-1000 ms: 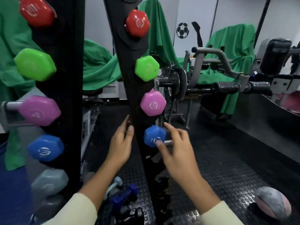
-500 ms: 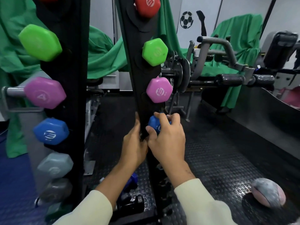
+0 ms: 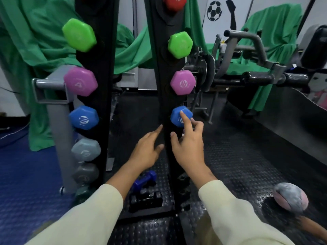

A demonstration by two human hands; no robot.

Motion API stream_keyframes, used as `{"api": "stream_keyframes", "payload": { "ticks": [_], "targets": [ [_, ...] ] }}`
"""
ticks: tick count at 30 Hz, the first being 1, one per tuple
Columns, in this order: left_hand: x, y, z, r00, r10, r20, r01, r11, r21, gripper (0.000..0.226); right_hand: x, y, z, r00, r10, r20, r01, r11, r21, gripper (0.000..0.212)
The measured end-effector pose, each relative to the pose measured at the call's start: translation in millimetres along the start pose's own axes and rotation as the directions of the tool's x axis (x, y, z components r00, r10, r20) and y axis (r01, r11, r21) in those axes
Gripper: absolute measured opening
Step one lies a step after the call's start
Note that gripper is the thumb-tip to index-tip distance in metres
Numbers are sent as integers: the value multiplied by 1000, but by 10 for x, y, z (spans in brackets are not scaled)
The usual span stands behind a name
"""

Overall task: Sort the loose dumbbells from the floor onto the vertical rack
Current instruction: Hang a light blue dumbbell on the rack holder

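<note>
Green drapes hanging behind, black studded rubber floor spreading under the vertical rack. I'm seating the blue dumbbell in its slot on the rack's rt upright, just below the pink one. Rt hand is touching its hex face w/ one straight fingertip, other fingers loose, gripping nothing. Left hand is hovering spread beside the upright, also empty. So the dumbbell's sitting just above and ahead of both hands, carried by the rack. To do it well I'm judging: nudge squarely, check it's sitting level before letting go. Next, loose dumbbells on floor are lying below the left wrist.
</note>
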State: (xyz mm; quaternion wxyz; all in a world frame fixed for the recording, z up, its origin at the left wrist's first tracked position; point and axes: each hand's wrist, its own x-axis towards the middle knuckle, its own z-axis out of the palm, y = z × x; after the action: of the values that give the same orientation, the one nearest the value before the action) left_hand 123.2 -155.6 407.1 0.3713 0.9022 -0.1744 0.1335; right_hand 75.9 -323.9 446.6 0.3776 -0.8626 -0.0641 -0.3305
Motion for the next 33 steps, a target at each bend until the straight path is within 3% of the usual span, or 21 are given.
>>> {"api": "stream_keyframes", "payload": {
  "ticks": [5, 11, 16, 21, 28, 33],
  "targets": [
    [-251, -180, 40, 995, -103, 9, 103, 994, -31, 74, -558, 157, 191, 978, 39, 205, -55, 996, 70, 45],
    [-618, -667, 108, 947, -317, 53, 318, 948, -17, 58, -889, 433, 558, 902, 65, 427, -99, 993, 58, 29],
    [-984, -1163, 259, 885, -462, 60, 464, 886, -10, 47, -1083, 687, 942, 816, 119, 565, -143, 990, -2, 27],
    [-1208, -1667, 439, 802, -580, 143, 577, 814, 61, 53, -1270, 1096, 1356, 702, 212, 679, -222, 972, -74, 32],
    [-1333, -2283, 883, 682, -699, 217, 689, 713, 132, 60, -1394, 1653, 2020, 586, 372, 720, -366, 914, -175, 36],
    [-1259, -2589, 1210, 631, -735, 249, 744, 664, 76, 61, -1471, 1985, 2489, 528, 446, 723, -464, 864, -194, 34]
  ]
}}
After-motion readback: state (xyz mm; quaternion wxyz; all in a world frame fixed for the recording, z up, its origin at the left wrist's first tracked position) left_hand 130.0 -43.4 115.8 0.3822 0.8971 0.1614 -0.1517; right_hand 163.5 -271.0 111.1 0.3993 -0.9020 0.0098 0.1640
